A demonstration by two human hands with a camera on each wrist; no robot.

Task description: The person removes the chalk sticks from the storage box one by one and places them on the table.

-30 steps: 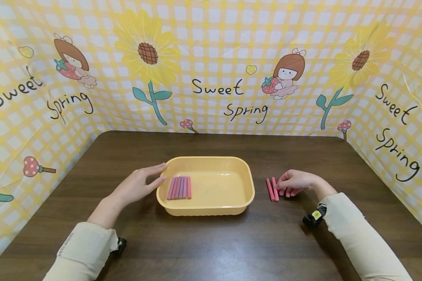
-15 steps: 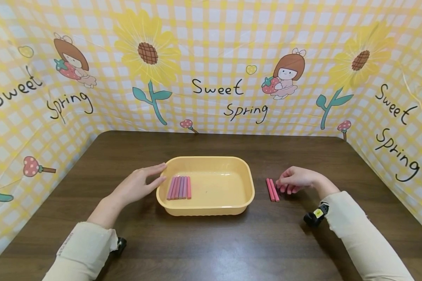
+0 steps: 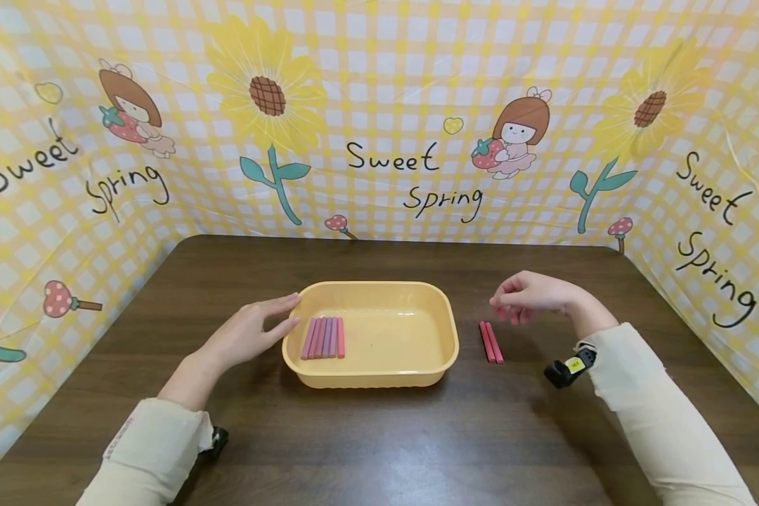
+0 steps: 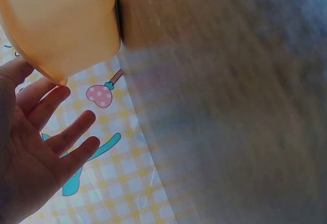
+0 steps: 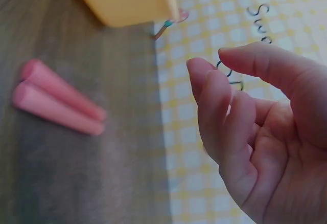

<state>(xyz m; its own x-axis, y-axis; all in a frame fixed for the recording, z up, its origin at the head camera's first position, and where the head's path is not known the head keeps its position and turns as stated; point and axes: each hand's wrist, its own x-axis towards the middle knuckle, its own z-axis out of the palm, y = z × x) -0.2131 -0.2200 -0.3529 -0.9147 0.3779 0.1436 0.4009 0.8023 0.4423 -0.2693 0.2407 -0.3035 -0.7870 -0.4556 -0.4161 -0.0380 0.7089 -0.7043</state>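
My left hand [image 3: 247, 330] rests its fingertips and thumb against the left rim of a yellow plastic tray [image 3: 379, 379], with the fingers fairly straight. Inside the tray, at its left end, a row of several slim purple and pink sticks [image 3: 322, 339] lies side by side. Two pink sticks [image 3: 496, 343] lie together on the table to the right of the tray. Just above and behind them my right hand [image 3: 531, 294] hovers with loosely bent fingers and nothing in its grasp. The right wrist view shows a gap between thumb and forefinger, apart from the pink sticks [image 5: 60, 110].
The dark wooden table [image 3: 367, 450] has a yellow checked cloth [image 3: 379, 91] with sunflower prints standing behind it and along both sides. A black wrist camera [image 3: 569, 369] sits below the right sleeve, another [image 3: 215, 443] by the left sleeve.
My right hand has let go of the right pink stick, now close against the other one, and has lifted up and away from the pair. The left hand and tray have stayed put.
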